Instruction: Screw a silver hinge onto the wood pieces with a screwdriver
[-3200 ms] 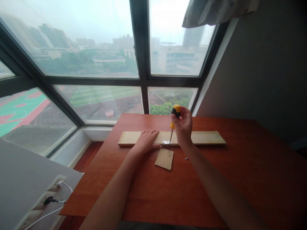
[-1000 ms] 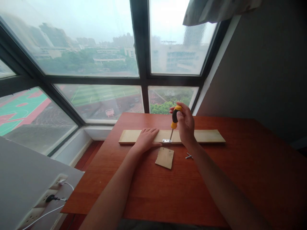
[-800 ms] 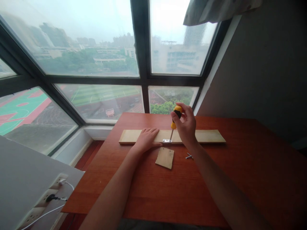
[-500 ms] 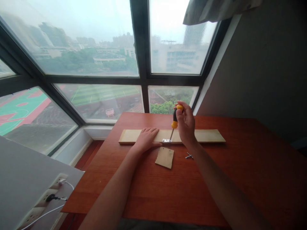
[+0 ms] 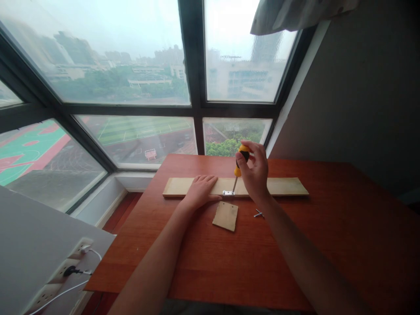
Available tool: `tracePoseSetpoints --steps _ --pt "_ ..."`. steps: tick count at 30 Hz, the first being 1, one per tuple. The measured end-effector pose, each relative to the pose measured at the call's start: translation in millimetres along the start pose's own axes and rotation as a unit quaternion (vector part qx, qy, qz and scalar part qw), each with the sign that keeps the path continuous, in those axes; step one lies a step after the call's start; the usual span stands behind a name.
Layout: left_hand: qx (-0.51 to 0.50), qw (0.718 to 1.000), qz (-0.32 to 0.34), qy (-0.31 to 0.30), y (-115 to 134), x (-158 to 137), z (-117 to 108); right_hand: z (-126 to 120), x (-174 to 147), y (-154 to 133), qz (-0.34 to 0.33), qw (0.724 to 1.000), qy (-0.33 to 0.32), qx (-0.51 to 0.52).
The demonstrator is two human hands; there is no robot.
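Window panes point(image 5: 131, 65) rose beyond the red-brown table point(image 5: 197, 271). The left hand point(image 5: 199, 192) lay flat, gripping nothing, on a pale board point(image 5: 285, 187); the right hand point(image 5: 257, 172), curled round a screwdriver point(image 5: 237, 172), held its tip at a metal bracket point(image 5: 228, 193) between them.

The hands point(image 5: 201, 191) point(image 5: 257, 171) hide parts of the board point(image 5: 285, 187) and screwdriver point(image 5: 238, 171); the top edge crops the cloth point(image 5: 297, 15).
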State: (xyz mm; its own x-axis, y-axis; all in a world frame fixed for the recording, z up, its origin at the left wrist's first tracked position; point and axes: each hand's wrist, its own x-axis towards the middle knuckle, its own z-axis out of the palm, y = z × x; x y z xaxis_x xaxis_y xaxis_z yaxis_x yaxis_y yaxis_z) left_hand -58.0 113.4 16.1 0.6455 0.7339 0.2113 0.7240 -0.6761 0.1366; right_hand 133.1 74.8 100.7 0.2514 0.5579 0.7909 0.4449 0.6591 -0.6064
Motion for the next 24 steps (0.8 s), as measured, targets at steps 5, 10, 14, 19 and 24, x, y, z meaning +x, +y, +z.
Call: tracePoseSetpoints --steps 5,10,14,19,24 --pt "0.000 1.000 0.001 0.000 -0.3 0.4 0.3 -1.0 -0.5 -3.5 -0.014 0.998 -0.043 0.038" --pt "-0.001 1.000 0.002 0.005 0.0 0.0 -0.4 -2.3 2.4 -9.3 -0.065 0.997 -0.007 -0.049" --pt "-0.001 1.000 0.000 0.001 0.4 0.0 -0.6 -3.7 2.9 -10.1 -0.072 0.996 -0.039 -0.036" --pt "-0.003 1.000 -0.005 -0.005 1.8 0.3 -1.7 -3.4 1.9 -11.3 -0.090 0.993 -0.038 -0.064" --pt "-0.005 1.000 -0.007 -0.008 3.2 0.2 -3.4 -5.5 4.9 -12.4 -0.098 0.989 -0.020 -0.108"
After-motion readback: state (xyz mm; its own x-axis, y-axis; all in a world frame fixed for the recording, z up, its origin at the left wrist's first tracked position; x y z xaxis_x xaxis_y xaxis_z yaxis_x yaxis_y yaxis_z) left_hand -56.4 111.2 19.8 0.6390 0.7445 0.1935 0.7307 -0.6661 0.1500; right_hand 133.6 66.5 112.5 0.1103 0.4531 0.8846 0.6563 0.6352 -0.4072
